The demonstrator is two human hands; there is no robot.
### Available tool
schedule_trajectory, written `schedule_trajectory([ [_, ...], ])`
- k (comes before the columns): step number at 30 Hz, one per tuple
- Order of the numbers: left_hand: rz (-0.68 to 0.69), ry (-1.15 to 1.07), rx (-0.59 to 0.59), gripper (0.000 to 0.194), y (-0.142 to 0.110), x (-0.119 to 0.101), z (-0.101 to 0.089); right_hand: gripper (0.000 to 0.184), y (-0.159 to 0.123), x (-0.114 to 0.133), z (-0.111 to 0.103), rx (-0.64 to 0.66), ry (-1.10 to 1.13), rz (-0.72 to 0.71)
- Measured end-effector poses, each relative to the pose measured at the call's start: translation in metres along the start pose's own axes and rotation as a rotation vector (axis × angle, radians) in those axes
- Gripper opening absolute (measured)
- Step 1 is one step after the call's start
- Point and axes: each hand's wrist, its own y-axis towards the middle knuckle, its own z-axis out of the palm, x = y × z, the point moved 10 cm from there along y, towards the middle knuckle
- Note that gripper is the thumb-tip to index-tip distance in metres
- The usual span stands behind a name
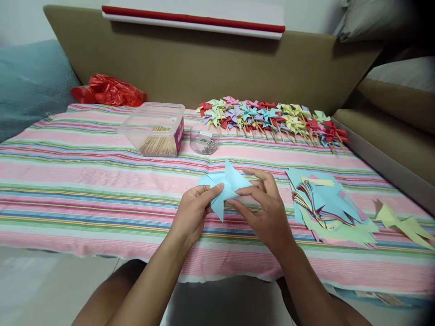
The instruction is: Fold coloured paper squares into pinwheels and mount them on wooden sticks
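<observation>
A light blue paper pinwheel (231, 175) is held up just above the striped cloth, its blades folded toward the middle. My left hand (195, 206) grips it from the left, with the thumb pressed on the folded centre. On the other side, my right hand (267, 203) has its thumb and index finger closed at the right-hand blade, the other fingers curled loosely behind. Beyond my hands stands a small clear round tub (204, 144) of tiny metal pieces. No stick shows on the pinwheel I hold.
A clear plastic box (152, 108) holds thin wooden sticks (158, 145). Many finished pinwheels on sticks (268, 115) lie at the back right. Cut coloured paper (326, 203) is stacked at right, beside a yellow-green cut sheet (403, 224). A red plastic bag (112, 90) rests back left.
</observation>
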Motion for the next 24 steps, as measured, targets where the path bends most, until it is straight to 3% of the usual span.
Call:
schedule_trajectory([
  [4, 0.063, 0.115, -0.054, 0.041, -0.001, -0.008, -0.006, 0.010, 0.000, 0.000, 0.000, 0.005, 0.024, 0.027],
  [6, 0.115, 0.186, -0.080, 0.043, -0.002, -0.015, -0.010, 0.028, 0.000, -0.009, -0.004, -0.030, 0.108, 0.114],
  [9, 0.171, 0.285, -0.078, 0.042, -0.003, -0.024, -0.011, 0.055, -0.007, -0.042, -0.010, -0.120, 0.342, 0.438],
  [12, 0.200, 0.360, -0.006, 0.042, -0.005, -0.031, -0.004, 0.050, -0.017, -0.060, 0.001, -0.066, 0.563, 0.680],
  [17, 0.135, 0.464, 0.126, 0.030, -0.010, -0.028, 0.011, 0.031, -0.017, -0.042, 0.020, 0.220, 0.708, 0.682],
  [24, 0.040, 0.552, 0.204, 0.027, -0.011, -0.015, 0.015, 0.030, -0.025, -0.048, 0.021, 0.272, 0.612, 0.712],
])
